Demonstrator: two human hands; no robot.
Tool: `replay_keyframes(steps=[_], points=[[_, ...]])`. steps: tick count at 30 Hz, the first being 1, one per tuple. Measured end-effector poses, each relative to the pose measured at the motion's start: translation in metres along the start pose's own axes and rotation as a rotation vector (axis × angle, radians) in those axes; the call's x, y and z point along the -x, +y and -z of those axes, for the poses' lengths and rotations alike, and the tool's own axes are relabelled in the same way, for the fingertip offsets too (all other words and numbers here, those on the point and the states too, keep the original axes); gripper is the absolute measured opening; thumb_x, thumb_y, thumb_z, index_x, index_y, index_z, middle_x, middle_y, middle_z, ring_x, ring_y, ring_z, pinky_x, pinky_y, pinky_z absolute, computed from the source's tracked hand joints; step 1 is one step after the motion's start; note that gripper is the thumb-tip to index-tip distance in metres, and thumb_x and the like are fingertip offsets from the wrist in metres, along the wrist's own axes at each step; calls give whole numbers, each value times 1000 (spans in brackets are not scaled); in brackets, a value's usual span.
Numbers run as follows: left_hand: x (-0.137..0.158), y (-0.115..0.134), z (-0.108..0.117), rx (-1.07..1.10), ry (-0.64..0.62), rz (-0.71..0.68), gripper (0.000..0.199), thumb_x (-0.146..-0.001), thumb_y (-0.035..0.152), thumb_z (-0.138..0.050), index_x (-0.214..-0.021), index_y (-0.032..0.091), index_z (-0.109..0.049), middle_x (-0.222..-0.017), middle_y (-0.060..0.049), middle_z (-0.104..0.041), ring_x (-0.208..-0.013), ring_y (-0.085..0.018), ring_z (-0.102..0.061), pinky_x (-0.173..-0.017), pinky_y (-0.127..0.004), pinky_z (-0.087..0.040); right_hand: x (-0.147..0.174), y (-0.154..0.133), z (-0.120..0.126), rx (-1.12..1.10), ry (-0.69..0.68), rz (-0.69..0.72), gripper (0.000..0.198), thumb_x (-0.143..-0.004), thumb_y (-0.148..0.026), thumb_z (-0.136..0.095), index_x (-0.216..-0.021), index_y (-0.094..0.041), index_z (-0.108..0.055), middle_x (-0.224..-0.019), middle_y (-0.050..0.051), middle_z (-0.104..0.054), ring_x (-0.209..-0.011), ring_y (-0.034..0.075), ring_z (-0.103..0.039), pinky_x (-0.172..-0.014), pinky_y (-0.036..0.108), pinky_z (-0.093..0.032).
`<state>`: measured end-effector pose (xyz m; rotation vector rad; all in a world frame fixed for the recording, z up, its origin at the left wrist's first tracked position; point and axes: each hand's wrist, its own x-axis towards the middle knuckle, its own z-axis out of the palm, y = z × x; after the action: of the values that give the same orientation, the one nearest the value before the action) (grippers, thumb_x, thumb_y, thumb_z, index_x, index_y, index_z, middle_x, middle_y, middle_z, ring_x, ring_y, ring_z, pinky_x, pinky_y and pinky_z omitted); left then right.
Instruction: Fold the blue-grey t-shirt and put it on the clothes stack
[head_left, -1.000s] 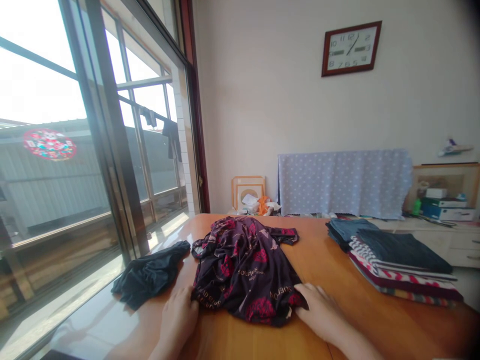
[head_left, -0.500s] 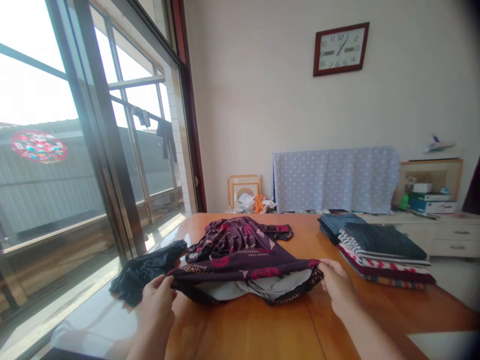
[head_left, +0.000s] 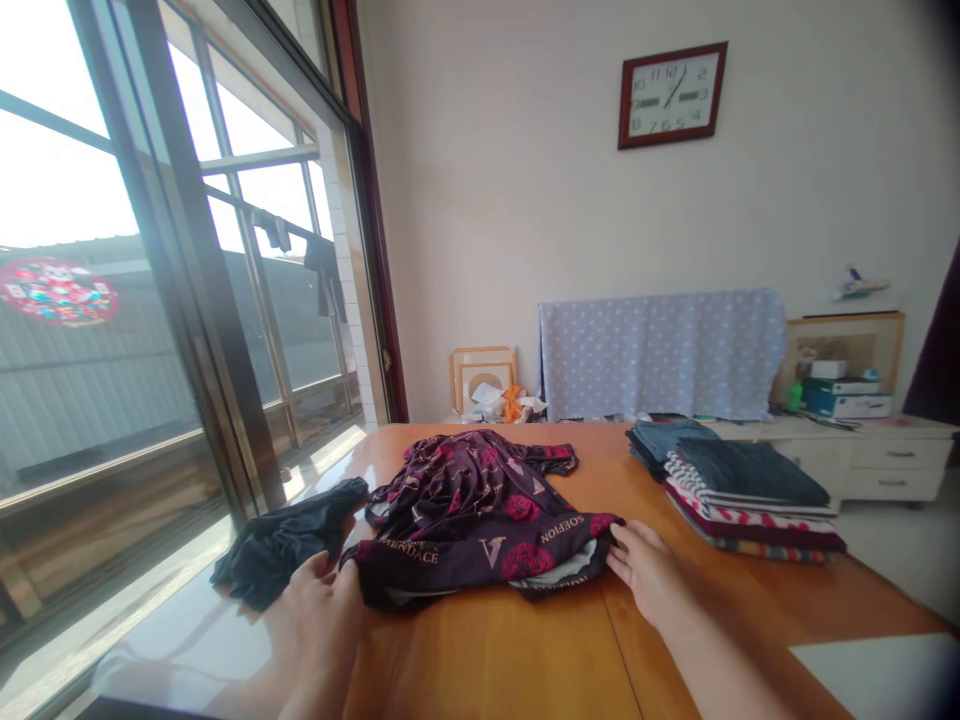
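Note:
A dark purple printed shirt (head_left: 480, 500) with pink flowers and pale lettering lies on the wooden table, its body wrinkled and one sleeve stretched out at the far right. Its hem faces me. My left hand (head_left: 326, 600) is closed at the left corner of the hem, the fingertips partly hidden. At the right corner, my right hand (head_left: 641, 565) pinches the hem between thumb and fingers. A pale inner side of the fabric shows near that corner. Beside my left hand sits a crumpled dark garment (head_left: 289, 540).
A stack of folded clothes (head_left: 750, 495) stands on the right of the table (head_left: 480, 660), with folded jeans (head_left: 671, 440) behind it. Large windows (head_left: 172, 300) run along the left. Against the far wall are a cloth-covered object (head_left: 660, 355) and a white cabinet (head_left: 892, 465).
The hem has come down from its raised, gaping position and lies flatter, its upper layer covering most of the pale inside. Both hands have lowered slightly; the view has shifted a little right.

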<state>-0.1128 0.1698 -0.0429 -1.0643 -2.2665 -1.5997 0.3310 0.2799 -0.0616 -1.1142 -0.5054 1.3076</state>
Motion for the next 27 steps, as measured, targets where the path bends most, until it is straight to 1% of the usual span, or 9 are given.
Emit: replay_keyframes(steps=[2, 3, 6, 8, 9, 13, 17, 22, 27], points=[[20, 18, 7, -54, -4, -145, 44, -85, 50, -58, -112, 15, -61, -100, -10, -65, -94, -28, -65, -88, -41, -52, 2, 8, 3, 81, -51, 1, 70, -69, -30, -82, -131, -32, -49, -100, 2, -74, -82, 20, -75, -79, 37, -61], [32, 28, 10, -42, -73, -232, 38, -87, 50, -57, -108, 18, -62, -99, -9, -65, -93, -26, -64, -86, -39, -51, 3, 11, 3, 134, -71, 14, 71, -69, -30, -82, -132, -31, -49, -96, 2, -74, -79, 20, -74, -77, 37, -61], [63, 52, 11, -46, -510, -428, 27, -94, 46, -50, -87, 23, -63, -83, -3, -64, -81, -21, -62, -74, -31, -47, 8, 19, 1, 306, -69, 79, 73, -67, -27, -82, -132, -29, -50, -77, -3, -70, -69, 19, -72, -66, 33, -60], [73, 59, 8, -86, -694, -511, 27, -96, 40, -48, -85, 24, -66, -87, -4, -66, -86, -21, -62, -78, -32, -46, 11, 18, -2, 381, -78, 96, 75, -64, -21, -82, -132, -28, -51, -68, -6, -65, -61, 17, -68, -58, 30, -58], [75, 60, 5, -112, -731, -528, 25, -96, 37, -49, -88, 24, -68, -92, -5, -67, -91, -22, -62, -82, -33, -45, 13, 15, -3, 381, -95, 96, 76, -62, -19, -82, -132, -27, -51, -67, -7, -64, -58, 16, -66, -56, 29, -57], [64, 52, -3, -243, -732, -509, 26, -90, 30, -56, -110, 24, -71, -110, -8, -66, -104, -26, -59, -88, -36, -44, 12, -11, 4, 64, -172, 128, 73, -63, -18, -80, -130, -27, -54, -69, -7, -61, -55, 11, -61, -51, 21, -52], [51, 45, -2, -329, -715, -507, 23, -92, 35, -55, -103, 23, -71, -108, -8, -64, -103, -27, -59, -86, -37, -43, 2, -37, 28, -179, -124, 220, 61, -63, -19, -78, -121, -26, -60, -59, -11, -47, -44, 6, -44, -40, 16, -37], [46, 41, 0, -306, -714, -500, 22, -95, 28, -48, -95, 20, -69, -102, -8, -62, -97, -24, -60, -87, -35, -44, -3, -29, 52, -39, 1, 222, 55, -62, -22, -76, -115, -22, -63, -60, -9, -52, -42, 5, -41, -37, 17, -32], [43, 38, 3, -333, -696, -453, 25, -90, 14, -45, -100, 19, -67, -103, -9, -64, -99, -23, -61, -88, -33, -45, 5, -18, 50, 152, 21, 160, 56, -61, -26, -73, -115, -20, -65, -57, -8, -52, -41, 6, -40, -37, 16, -25]])
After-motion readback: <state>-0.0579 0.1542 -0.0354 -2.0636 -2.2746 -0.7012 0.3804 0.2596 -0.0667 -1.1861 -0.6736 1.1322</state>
